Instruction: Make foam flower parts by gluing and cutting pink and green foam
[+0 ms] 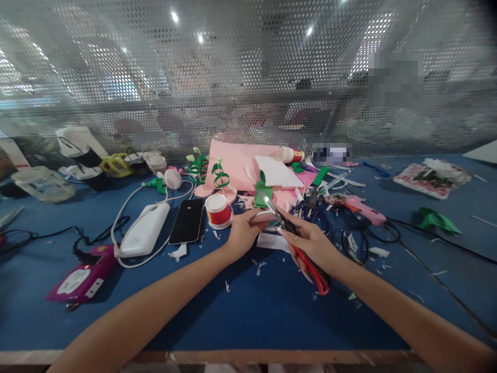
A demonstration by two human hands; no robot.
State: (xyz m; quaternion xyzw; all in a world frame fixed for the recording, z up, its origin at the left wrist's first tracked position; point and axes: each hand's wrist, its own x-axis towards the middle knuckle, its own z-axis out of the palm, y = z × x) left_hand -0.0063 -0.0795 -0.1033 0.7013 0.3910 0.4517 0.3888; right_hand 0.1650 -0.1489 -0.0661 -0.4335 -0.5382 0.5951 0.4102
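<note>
My right hand (312,241) is wrapped round scissors (289,226) with red and black handles. Their blades point up and left, beside a pale curved piece (262,217) pinched in my left hand (244,230). What that piece is made of is hard to make out. Close to my left hand stands a red and white paper cup (218,211). A green paper piece (263,196) lies just beyond the blades, and a white paper strip (273,241) rests on the table below my hands.
A black phone (187,221), white power bank (144,229) and purple power strip (83,277) lie left. Behind are pink sheets (233,160) and green curled stems (221,178). A pink glue gun (367,209) with its cable lies right. Paper scraps dot the blue table (248,316).
</note>
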